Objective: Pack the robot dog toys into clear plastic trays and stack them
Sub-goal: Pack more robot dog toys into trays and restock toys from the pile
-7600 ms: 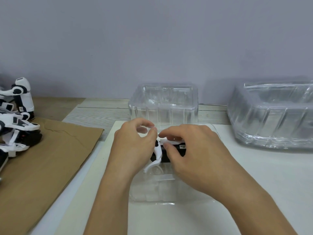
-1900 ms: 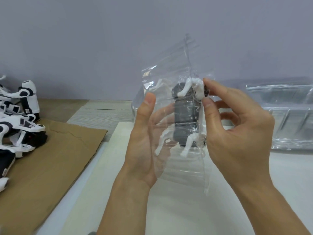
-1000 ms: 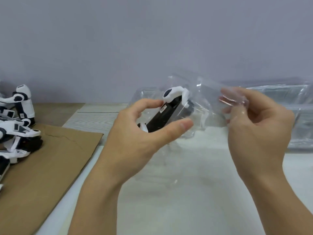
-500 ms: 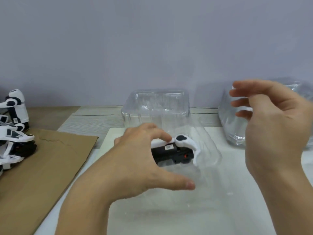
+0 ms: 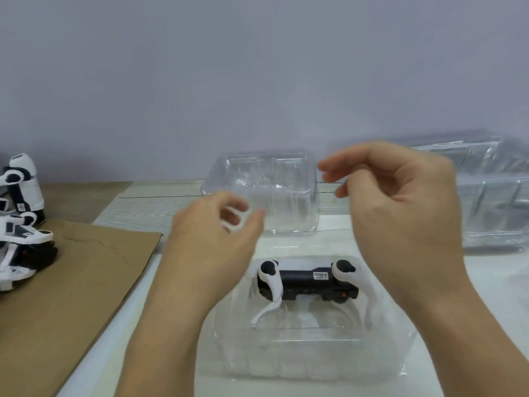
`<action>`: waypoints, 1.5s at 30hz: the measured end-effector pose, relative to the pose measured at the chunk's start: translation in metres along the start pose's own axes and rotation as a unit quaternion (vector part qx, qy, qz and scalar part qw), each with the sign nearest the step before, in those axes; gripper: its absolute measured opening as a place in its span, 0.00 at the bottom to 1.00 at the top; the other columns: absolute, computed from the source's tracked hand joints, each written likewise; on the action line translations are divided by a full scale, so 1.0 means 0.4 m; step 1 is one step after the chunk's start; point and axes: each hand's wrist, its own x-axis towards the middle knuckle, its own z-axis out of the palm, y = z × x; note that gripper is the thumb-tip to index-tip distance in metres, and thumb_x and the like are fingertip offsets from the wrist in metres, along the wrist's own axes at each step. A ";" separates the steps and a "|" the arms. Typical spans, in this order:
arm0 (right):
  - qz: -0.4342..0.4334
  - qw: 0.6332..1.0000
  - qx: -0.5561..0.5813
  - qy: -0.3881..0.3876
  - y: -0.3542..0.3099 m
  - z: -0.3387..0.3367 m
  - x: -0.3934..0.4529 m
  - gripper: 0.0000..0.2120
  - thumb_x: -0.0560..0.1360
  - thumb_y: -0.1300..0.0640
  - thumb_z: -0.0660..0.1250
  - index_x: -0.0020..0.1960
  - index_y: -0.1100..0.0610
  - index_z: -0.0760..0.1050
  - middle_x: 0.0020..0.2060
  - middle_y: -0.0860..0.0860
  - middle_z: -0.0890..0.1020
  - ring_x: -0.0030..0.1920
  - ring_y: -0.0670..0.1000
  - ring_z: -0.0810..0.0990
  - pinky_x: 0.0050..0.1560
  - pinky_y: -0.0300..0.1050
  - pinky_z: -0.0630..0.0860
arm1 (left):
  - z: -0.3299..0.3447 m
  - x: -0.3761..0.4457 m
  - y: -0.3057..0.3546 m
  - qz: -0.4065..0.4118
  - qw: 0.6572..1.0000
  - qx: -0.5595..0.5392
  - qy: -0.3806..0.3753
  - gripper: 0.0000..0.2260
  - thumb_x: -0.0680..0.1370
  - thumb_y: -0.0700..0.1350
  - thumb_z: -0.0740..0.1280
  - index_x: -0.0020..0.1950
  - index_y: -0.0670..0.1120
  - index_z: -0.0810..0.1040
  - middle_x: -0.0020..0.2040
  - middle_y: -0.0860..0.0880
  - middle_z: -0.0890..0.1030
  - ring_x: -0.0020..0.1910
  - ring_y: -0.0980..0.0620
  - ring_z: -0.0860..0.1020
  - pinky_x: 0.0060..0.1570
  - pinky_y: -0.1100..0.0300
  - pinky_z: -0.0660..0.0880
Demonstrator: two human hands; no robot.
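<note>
Hovering released: left hand (image 5: 217,239) and right hand (image 5: 400,213) are flanking the robot dog toy (image 5: 307,282), lying crosswise in the near tray (image 5: 300,365), lower centre.

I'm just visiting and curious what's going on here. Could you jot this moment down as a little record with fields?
Activity: packing toys into clear trays
Left hand: raised above the table, fingers loose, holding nothing
Right hand: raised, fingers loosely curled, holding nothing
Robot dog toy: black and white, lying inside the near clear tray
Empty tray: behind, by the wall
Tray stack: far right
Unpacked toys: far left, on brown cardboard
</note>
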 end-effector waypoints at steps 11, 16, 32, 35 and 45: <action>-0.030 0.982 -0.064 -0.177 -0.007 0.087 -0.055 0.14 0.74 0.60 0.61 0.44 0.48 0.83 0.34 0.39 0.81 0.40 0.41 0.79 0.38 0.31 0.72 | 0.019 0.003 -0.022 -0.167 0.976 -0.100 -0.096 0.15 0.81 0.51 0.63 0.48 0.41 0.82 0.36 0.42 0.84 0.29 0.46 0.84 0.31 0.57 0.80; -0.011 0.979 -0.068 -0.194 0.002 0.082 -0.054 0.13 0.75 0.61 0.62 0.45 0.47 0.83 0.35 0.40 0.81 0.42 0.40 0.81 0.40 0.32 0.75 | 0.038 -0.017 0.007 -0.093 0.925 -0.264 -0.256 0.20 0.84 0.41 0.57 0.41 0.51 0.85 0.35 0.50 0.84 0.31 0.53 0.82 0.28 0.64 0.76; 0.115 0.899 -0.315 -0.282 0.040 0.041 -0.053 0.12 0.78 0.50 0.59 0.57 0.43 0.77 0.48 0.46 0.80 0.52 0.51 0.77 0.52 0.47 0.76 | 0.060 0.023 -0.048 -0.146 0.957 -0.246 -0.053 0.08 0.82 0.43 0.63 0.49 0.49 0.82 0.45 0.51 0.86 0.39 0.52 0.86 0.42 0.56 0.80; 0.161 0.896 -0.319 -0.261 0.050 0.001 -0.029 0.10 0.78 0.50 0.60 0.54 0.44 0.78 0.48 0.49 0.81 0.50 0.52 0.79 0.48 0.45 0.76 | 0.058 0.027 -0.056 -0.146 0.956 -0.252 -0.036 0.08 0.82 0.43 0.64 0.48 0.49 0.82 0.43 0.51 0.86 0.39 0.52 0.85 0.40 0.57 0.80; 0.199 0.906 -0.310 -0.209 0.081 -0.049 0.005 0.08 0.77 0.53 0.61 0.47 0.45 0.79 0.44 0.51 0.82 0.40 0.46 0.78 0.34 0.39 0.70 | 0.063 0.037 -0.070 -0.125 0.951 -0.280 0.045 0.08 0.80 0.42 0.64 0.47 0.51 0.82 0.44 0.52 0.84 0.37 0.55 0.84 0.40 0.57 0.78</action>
